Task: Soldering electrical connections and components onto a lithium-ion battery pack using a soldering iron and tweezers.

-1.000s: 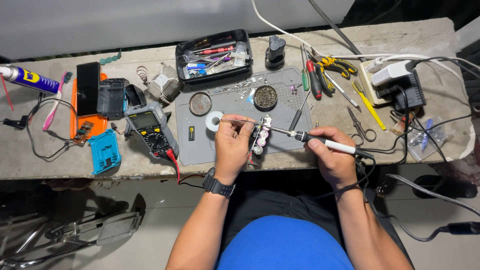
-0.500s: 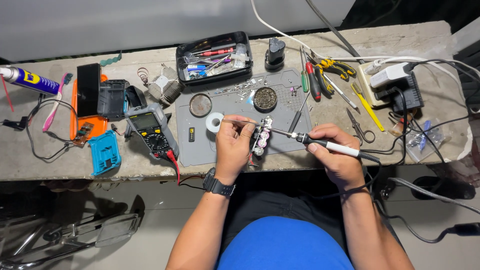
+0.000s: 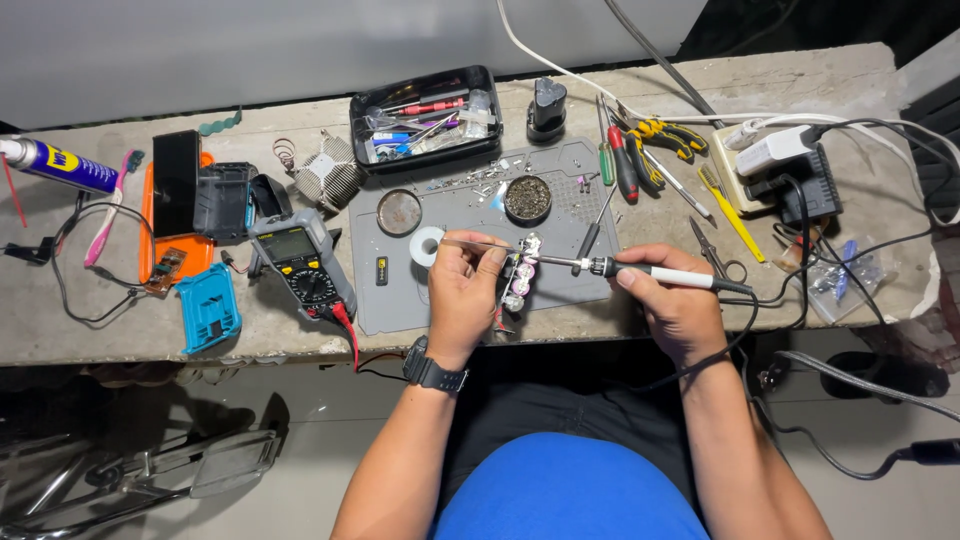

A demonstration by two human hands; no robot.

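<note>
My right hand grips a white-handled soldering iron, its tip touching the top of a small battery cell pack on the grey work mat. My left hand pinches a thin strand of solder wire that reaches toward the same spot on the pack. A black watch sits on my left wrist. The iron's black cable runs off to the right.
A multimeter lies left of the mat, beside a blue plastic cover and an orange tray. A black parts tray, solder reel, round tins, screwdrivers, yellow pliers, scissors and a power adapter crowd the concrete bench.
My right hand and the soldering iron shifted slightly along the pack; the left hand holds its place with the solder wire.
</note>
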